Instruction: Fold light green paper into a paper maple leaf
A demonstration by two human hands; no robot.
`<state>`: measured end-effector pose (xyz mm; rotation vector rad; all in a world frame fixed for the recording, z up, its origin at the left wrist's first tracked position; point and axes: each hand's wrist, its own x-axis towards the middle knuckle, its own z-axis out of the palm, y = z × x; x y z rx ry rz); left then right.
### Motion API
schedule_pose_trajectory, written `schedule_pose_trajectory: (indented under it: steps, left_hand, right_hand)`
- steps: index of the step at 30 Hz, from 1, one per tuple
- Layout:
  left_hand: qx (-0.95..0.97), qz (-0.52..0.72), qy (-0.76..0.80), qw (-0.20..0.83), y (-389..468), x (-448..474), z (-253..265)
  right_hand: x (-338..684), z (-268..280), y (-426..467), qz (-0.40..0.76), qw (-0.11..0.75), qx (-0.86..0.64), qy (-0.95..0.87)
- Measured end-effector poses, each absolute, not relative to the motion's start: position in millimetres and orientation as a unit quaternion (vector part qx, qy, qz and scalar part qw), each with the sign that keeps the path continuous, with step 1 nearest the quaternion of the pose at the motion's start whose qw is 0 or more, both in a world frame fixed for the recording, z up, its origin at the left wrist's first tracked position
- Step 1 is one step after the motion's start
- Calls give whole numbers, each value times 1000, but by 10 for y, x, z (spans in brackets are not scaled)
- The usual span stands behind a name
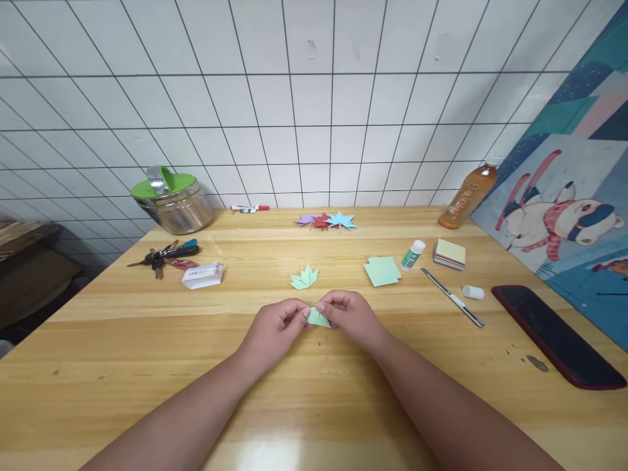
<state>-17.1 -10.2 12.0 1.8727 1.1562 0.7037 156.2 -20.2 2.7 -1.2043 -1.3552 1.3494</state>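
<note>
A small folded piece of green paper (318, 318) is pinched between my two hands, just above the wooden table (314, 405). My left hand (273, 325) grips its left edge between thumb and fingers. On the other side, my right hand (352, 316) closes on the paper's upper right part and hides some of it. Right beyond my fingers lies a pointed green paper leaf piece (305, 278) made of several folded points. Green square sheets (383, 271) rest to the right of it.
Purple, red and blue paper leaves (340, 221) lie near the tiled wall. At right are a glue stick (413, 255), its cap (473, 292), a utility knife (452, 297), note paper (449, 254), a phone (554, 333) and a bottle (469, 196). Keys (171, 254), a small box (203, 276) and a pot (171, 203) stand left.
</note>
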Motion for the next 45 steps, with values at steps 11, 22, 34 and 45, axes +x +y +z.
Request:
schedule_pose_trajectory:
  steps: [11, 22, 34, 45]
  left_hand:
    - [743, 278, 452, 407, -95, -164, 115]
    - [732, 276, 446, 435, -125, -149, 143]
    - [744, 280, 451, 406, -110, -166, 145]
    - [758, 247, 450, 402, -119, -159, 121]
  right_hand:
    - [1577, 7, -187, 559, 420, -477, -533]
    - [1573, 28, -199, 553, 445, -474, -521]
    - [1579, 93, -204, 548, 416, -492, -534]
    - [1563, 24, -212, 514, 399, -499, -573]
